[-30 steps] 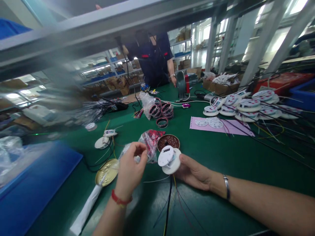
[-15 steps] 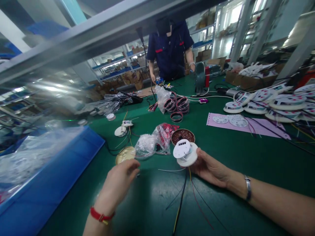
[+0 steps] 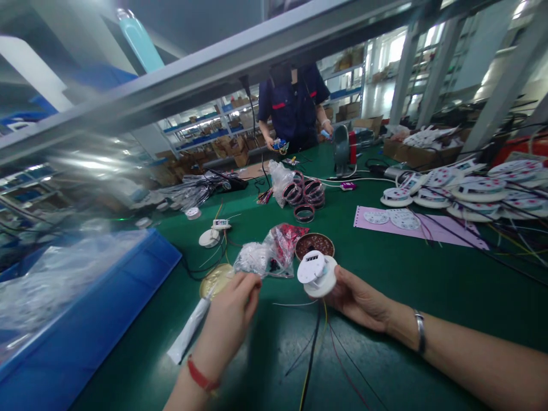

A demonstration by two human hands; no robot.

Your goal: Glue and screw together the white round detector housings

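My right hand (image 3: 357, 297) gripped the white round housing (image 3: 317, 275) while my left hand (image 3: 233, 319), fingertips pinched together beside it, needed to seat 1 small part, I judged.

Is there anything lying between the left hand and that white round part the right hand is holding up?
Nothing visible. The left hand, fingers pinched together, sits just left of the white round part held by the right hand; only bare green table and a thin loose wire lie below the gap. The plastic bags lie behind it.

open green mat (image 3: 385, 274) right, plastic bags (image 3: 268, 257) crowding ahead, possibly loose wires (image 3: 314, 348)
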